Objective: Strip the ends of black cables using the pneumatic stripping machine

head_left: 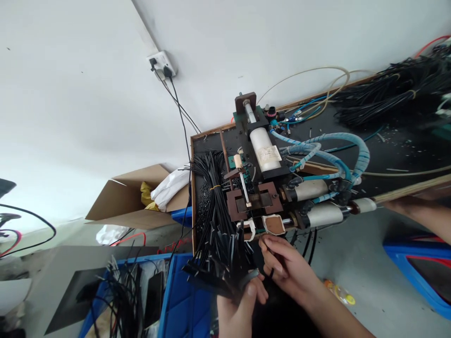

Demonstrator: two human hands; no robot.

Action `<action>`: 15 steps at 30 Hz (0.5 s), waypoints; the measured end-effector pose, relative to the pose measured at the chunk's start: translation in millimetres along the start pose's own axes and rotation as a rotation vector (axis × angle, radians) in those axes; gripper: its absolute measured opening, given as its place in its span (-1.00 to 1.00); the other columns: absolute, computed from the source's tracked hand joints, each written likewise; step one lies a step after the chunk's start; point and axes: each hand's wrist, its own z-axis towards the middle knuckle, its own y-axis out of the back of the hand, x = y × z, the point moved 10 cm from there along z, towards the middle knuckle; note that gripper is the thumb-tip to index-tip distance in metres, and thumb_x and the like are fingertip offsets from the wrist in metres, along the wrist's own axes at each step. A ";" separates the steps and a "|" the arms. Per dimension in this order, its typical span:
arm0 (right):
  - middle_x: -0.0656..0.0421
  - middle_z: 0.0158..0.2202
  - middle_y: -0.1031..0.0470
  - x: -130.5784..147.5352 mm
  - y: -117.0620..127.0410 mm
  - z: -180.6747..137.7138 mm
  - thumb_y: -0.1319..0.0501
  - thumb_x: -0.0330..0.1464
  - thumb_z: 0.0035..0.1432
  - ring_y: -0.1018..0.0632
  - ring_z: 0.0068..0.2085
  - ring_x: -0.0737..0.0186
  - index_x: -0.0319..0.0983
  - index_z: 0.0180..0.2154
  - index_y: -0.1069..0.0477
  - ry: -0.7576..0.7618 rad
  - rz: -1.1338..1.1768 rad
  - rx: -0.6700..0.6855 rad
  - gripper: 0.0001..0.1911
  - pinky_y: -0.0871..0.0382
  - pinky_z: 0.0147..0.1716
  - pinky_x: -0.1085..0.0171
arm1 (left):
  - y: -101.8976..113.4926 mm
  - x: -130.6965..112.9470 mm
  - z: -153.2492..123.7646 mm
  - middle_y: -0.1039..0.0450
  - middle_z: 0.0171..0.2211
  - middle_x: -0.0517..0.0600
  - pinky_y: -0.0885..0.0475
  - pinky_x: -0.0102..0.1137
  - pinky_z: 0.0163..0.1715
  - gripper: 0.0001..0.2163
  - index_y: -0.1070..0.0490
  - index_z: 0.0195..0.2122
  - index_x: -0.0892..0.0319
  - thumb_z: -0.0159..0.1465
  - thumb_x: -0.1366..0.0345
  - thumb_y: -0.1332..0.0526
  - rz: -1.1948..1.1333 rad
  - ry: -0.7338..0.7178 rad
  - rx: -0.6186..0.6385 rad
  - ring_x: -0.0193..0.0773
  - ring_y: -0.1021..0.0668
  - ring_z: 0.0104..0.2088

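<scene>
In my left hand point(243, 300) is a bundle of black cables point(221, 267), gripped near the bottom with the ends fanned out upward. My right hand point(287, 267) is closed in a pinch just right of it; a short dark length, seemingly a black cable, shows at its fingers. That hand is close to the tan pad point(274, 224) on the front of a pneumatic machine point(266, 150). Beside the pad is a white bracket point(249, 228). Behind my left hand, a tied bunch of black cables point(213, 188) lies on the bench.
Blue air hoses point(359, 155) and cylinders point(324, 213) take up the machine's right side. More cable bundles point(384, 94) lie at the back right. A cardboard box point(120, 197) and a blue crate point(186, 300) stand left. Another person's arm point(419, 211) reaches in at right.
</scene>
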 end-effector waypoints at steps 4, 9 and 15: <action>0.43 -0.78 -0.19 -1.5 2.4 2.5 -0.45 -0.20 0.27 0.06 -0.71 0.48 -0.27 -0.37 -0.54 0.014 -0.040 0.037 -0.70 -0.07 -0.65 0.42 | 0.4 6.6 -2.5 -0.62 -0.47 -0.06 -0.56 -0.15 -0.04 -0.82 -0.59 -0.27 0.11 0.50 0.27 -0.27 0.007 0.043 0.012 -0.13 -0.68 -0.39; 0.45 -0.77 -0.19 -0.1 -0.2 0.5 -0.45 -0.17 0.27 0.05 -0.70 0.46 -0.25 -0.35 -0.51 0.016 -0.061 0.020 -0.69 -0.18 -0.62 0.40 | 1.0 6.4 -3.3 -0.60 -0.49 -0.01 -0.56 -0.18 -0.19 -0.75 -0.57 -0.37 0.14 0.48 0.21 -0.30 0.013 0.069 -0.007 -0.11 -0.65 -0.44; 0.46 -0.75 -0.19 1.2 -7.0 -3.0 -0.52 -0.16 0.19 0.10 -0.72 0.55 -0.27 -0.35 -0.51 0.006 -0.021 -0.002 -0.65 0.12 -0.69 0.45 | 0.9 -1.1 0.1 -0.59 -0.51 -0.03 -0.54 -0.15 -0.09 -0.75 -0.63 -0.32 0.12 0.48 0.15 -0.31 -0.011 0.060 -0.047 -0.11 -0.62 -0.41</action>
